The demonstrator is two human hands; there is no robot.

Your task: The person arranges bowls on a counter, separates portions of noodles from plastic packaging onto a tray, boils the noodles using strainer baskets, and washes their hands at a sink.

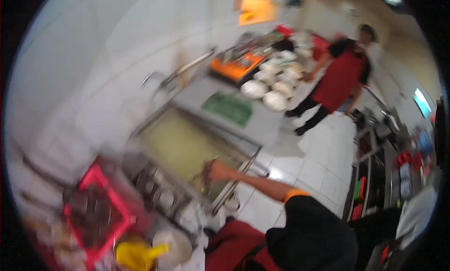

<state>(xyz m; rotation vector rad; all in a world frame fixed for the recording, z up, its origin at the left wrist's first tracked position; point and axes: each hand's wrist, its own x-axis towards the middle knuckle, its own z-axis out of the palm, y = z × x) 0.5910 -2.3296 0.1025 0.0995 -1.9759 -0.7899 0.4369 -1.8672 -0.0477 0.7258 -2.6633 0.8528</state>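
Observation:
My right hand (214, 171) reaches over the near right part of a metal sink (251, 159) filled with cloudy, yellowish water (180, 142). Its fingers point down at the water and are blurred, so I cannot make out whether they hold anything. A small shiny shape shows in the water beside them, too smeared to name. The arm has a black sleeve with an orange edge. My left hand is out of view.
White bowls (254, 89) stand beside an orange tray (236, 67) on the counter past a green mat (228, 108). A pink crate (119, 200) and a yellow container (136, 254) are at lower left. Another person in a red apron (340, 79) stands by the bowls.

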